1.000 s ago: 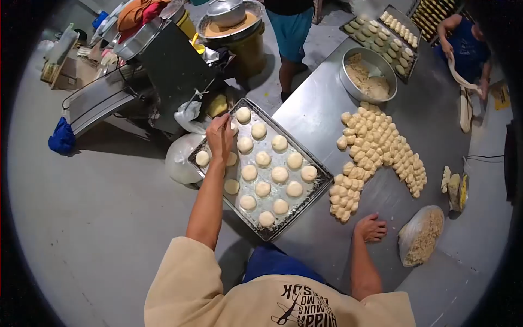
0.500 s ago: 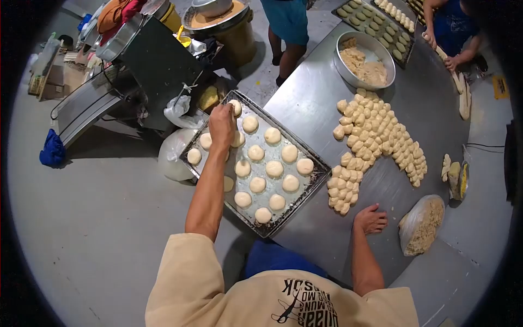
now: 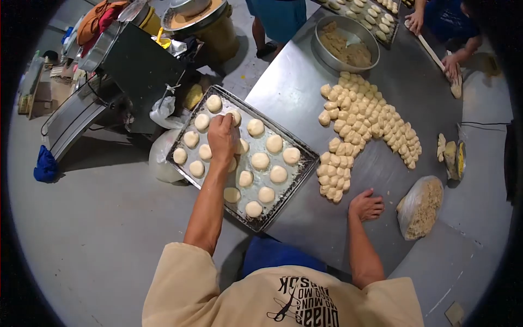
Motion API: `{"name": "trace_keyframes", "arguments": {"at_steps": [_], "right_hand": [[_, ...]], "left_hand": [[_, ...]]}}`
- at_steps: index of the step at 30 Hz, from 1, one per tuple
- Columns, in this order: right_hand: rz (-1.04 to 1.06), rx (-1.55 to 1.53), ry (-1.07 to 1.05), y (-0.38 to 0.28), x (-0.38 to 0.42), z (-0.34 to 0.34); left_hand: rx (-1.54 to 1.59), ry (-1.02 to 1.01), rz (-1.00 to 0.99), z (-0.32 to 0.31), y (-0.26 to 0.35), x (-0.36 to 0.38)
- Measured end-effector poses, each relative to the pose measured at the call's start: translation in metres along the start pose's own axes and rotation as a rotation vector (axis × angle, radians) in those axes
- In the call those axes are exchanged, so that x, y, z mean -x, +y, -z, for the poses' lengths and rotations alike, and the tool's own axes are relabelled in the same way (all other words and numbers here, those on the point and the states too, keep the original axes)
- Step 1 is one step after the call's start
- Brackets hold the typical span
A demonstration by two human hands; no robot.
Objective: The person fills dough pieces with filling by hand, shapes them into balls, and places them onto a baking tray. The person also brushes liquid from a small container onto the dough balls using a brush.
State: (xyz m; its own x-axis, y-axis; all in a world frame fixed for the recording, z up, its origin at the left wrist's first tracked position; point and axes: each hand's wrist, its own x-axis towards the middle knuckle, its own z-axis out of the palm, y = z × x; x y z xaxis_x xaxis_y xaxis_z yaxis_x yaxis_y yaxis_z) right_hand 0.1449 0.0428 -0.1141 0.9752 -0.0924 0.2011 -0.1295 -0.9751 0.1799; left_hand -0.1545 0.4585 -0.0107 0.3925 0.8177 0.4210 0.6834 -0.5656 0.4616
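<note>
My left hand point(image 3: 222, 137) reaches over a dark-rimmed baking tray point(image 3: 289, 201), its fingers curled and pressed together against a round dough ball point(image 3: 235, 116) near the far edge. Rows of similar pale, flattened dough balls lie around it, some partly hidden by the hand and forearm. My right hand point(image 3: 366, 206) rests palm down on the metal table point(image 3: 305, 223), fingers apart, holding nothing. Beyond it is a large cluster of small dough pieces point(image 3: 354, 122). A clear plastic bag of crumbly filling point(image 3: 422, 210) stands to its right.
A round metal pan of filling point(image 3: 346, 46) sits behind the dough pieces. At the back right, another person's hands point(image 3: 451, 66) touch a long dough strip. Trays of shaped dough point(image 3: 370, 16) are at the far edge. A person in blue shorts point(image 3: 279, 19) stands beyond the table.
My left hand has moved from the ball at the tray's far corner to a neighbouring ball. My right hand stays on the table. The whole view has shifted slightly.
</note>
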Motion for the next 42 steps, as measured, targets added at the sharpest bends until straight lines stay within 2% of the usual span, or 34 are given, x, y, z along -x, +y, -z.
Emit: {"name": "trace_keyframes", "arguments": {"at_steps": [4,5,9,12,13,16,17,20,24,25,29,32,33,36,37,39,42], "right_hand": [[-0.017,-0.028,-0.002,-0.004,0.0,0.001],[-0.017,-0.034,-0.008,-0.005,-0.002,0.001],[-0.021,-0.026,-0.052,-0.002,0.005,0.003],[-0.021,-0.055,-0.061,-0.006,-0.005,0.004],[-0.017,-0.068,-0.057,-0.001,0.0,0.002],[-0.021,-0.111,-0.045,-0.004,0.0,0.002],[-0.023,-0.107,-0.055,-0.005,-0.001,0.005],[-0.02,-0.112,-0.092,-0.002,0.002,0.007],[-0.023,-0.116,-0.079,-0.013,-0.003,0.004],[-0.021,-0.11,-0.074,-0.002,0.0,0.003],[-0.021,-0.13,-0.049,-0.007,-0.001,0.007],[-0.02,-0.117,-0.05,-0.003,-0.004,0.004],[-0.019,-0.118,-0.053,-0.002,-0.003,0.004],[-0.014,-0.152,-0.065,-0.002,0.001,0.006],[-0.021,-0.152,-0.079,-0.002,-0.004,0.006],[-0.014,-0.145,-0.117,0.003,-0.005,0.004],[-0.008,-0.202,-0.072,0.004,0.001,0.004]], "left_hand": [[0.119,0.081,-0.098,-0.006,0.039,0.002],[0.123,-0.026,-0.111,-0.012,0.036,0.009],[0.036,0.031,-0.06,-0.009,0.045,0.018],[0.052,-0.219,-0.021,-0.021,0.048,0.021],[0.031,-0.143,-0.071,-0.017,0.054,0.025],[0.134,-0.019,-0.053,-0.003,0.091,0.032],[0.151,-0.013,-0.122,-0.005,0.105,0.036],[0.139,-0.252,-0.056,-0.025,0.095,0.068],[0.094,-0.129,-0.057,-0.026,0.104,0.069],[0.042,-0.26,-0.02,-0.031,0.108,0.076],[0.138,-0.015,0.003,-0.021,0.144,0.084],[0.091,-0.168,-0.097,-0.025,0.168,0.094],[0.068,-0.223,-0.009,-0.033,0.17,0.097],[0.083,-0.022,0.013,-0.04,0.171,0.11],[0.048,-0.112,-0.041,-0.043,0.171,0.107],[0.025,-0.097,-0.047,-0.037,0.174,0.117],[-0.037,0.066,0.041,-0.016,0.182,0.129]]}}
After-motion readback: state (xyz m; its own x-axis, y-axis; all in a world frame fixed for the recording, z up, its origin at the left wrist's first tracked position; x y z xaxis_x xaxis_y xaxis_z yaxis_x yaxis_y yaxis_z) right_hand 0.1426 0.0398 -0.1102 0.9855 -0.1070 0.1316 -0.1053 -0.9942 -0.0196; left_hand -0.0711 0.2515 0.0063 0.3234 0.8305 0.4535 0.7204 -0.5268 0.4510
